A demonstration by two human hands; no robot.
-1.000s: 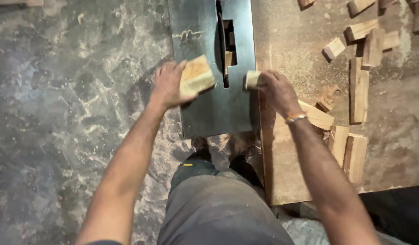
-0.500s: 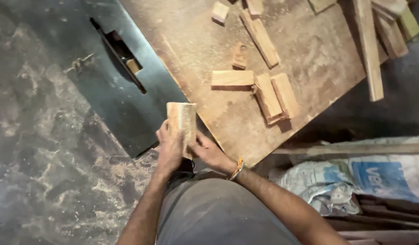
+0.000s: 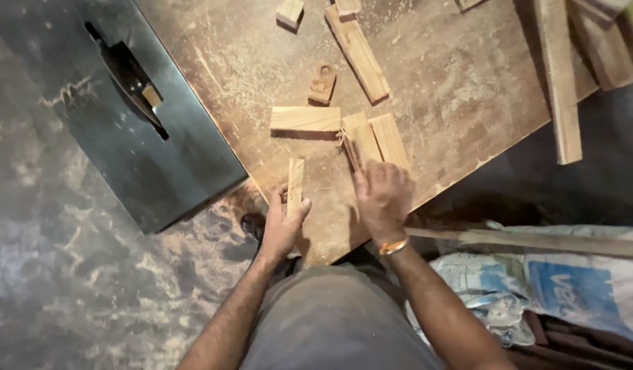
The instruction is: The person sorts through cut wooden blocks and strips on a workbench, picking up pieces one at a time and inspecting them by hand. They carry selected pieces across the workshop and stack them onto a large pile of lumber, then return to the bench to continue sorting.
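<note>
My left hand (image 3: 282, 225) grips a narrow wooden block (image 3: 296, 179) by its near end and holds it on edge on the dusty brown board (image 3: 453, 103). My right hand (image 3: 381, 197) lies knuckles-up just to the right, fingers closed around a thin wood strip (image 3: 350, 149) that sticks out past the fingertips. The strip's tip touches two flat blocks lying side by side (image 3: 376, 139). Another block (image 3: 305, 118) lies crosswise just beyond them.
A dark metal saw table (image 3: 172, 164) with a blade slot (image 3: 128, 75) sits to the left. Loose blocks and a long piece (image 3: 361, 48) litter the board, with planks (image 3: 560, 89) at the right. A long stick (image 3: 536, 241) and printed sacks (image 3: 536, 291) lie near my right side.
My hands came away from the saw table to the brown board. The wide block held in both hands half a second ago is gone; my hands are now apart, the left on a narrow block.
</note>
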